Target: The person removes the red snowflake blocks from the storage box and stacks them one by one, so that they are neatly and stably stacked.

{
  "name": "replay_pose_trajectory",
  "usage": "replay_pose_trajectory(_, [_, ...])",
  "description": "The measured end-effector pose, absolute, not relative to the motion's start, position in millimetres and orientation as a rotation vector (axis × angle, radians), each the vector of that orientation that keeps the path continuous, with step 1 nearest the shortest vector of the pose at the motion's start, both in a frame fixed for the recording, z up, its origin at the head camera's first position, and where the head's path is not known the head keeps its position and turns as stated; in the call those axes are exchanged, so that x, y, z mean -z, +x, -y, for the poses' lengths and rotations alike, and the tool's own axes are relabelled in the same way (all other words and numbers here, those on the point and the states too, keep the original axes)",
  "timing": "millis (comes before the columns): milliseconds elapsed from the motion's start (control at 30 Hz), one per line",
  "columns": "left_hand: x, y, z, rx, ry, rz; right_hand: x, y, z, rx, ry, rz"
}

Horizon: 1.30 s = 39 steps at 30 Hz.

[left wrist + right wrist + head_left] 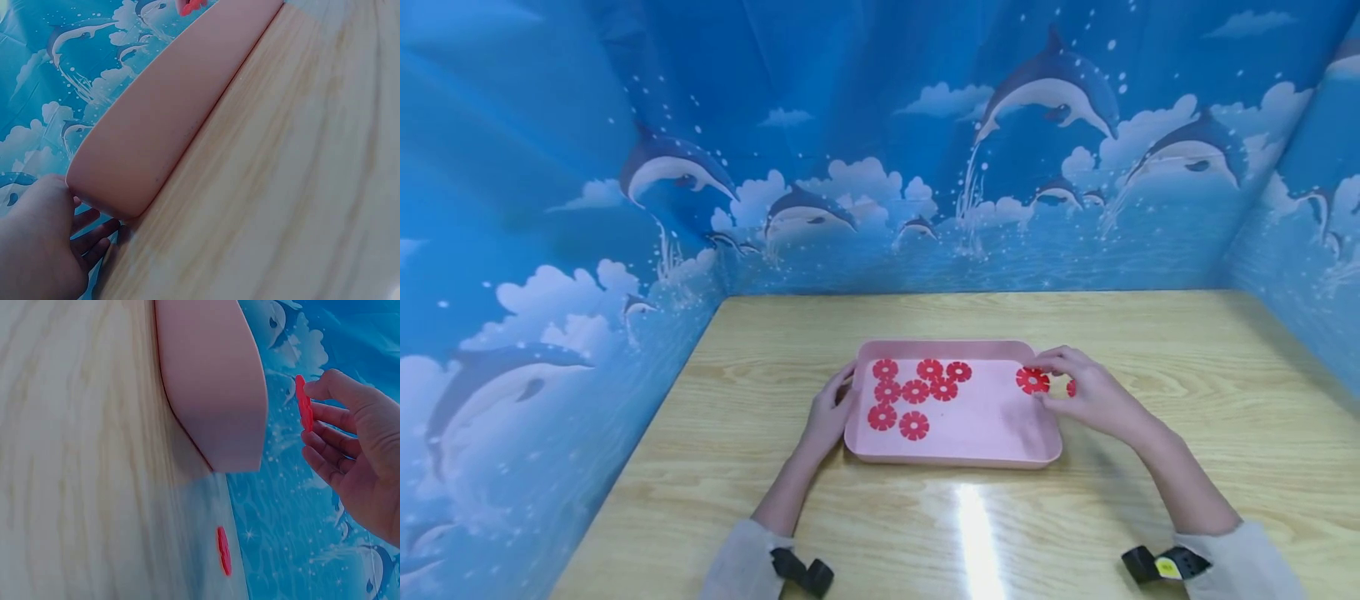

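My left hand [829, 410] rests against the left end of a pink tray [977, 425], its fingers loosely extended at the outer wall in the left wrist view. Between thumb and fingertips, my right hand [1093, 396] pinches a red notched plastic disc [1032, 381] over the tray's right end. The right wrist view shows this disc [304, 403] edge-on, above the level of the tray rim. Several similar red discs [915, 392] lie in the left half of the tray.
Another red disc [224, 551] lies on the wooden table [775, 333] to the right of the tray, partly hidden behind the right hand in the head view. A blue dolphin-print backdrop [865, 125] rises along the table's far and side edges.
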State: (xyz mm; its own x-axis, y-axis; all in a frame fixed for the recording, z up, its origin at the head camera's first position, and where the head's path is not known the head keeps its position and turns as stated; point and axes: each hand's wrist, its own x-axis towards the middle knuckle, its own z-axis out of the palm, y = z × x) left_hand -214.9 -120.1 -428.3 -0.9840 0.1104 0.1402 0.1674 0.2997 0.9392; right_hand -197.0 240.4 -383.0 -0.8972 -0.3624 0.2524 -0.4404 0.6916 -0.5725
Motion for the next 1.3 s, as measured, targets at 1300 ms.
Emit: replay_pose_trajectory(1300, [418, -209, 117, 1.783, -0.273, 2.51, 436, -207, -314, -0.969, 0.491, 2.697])
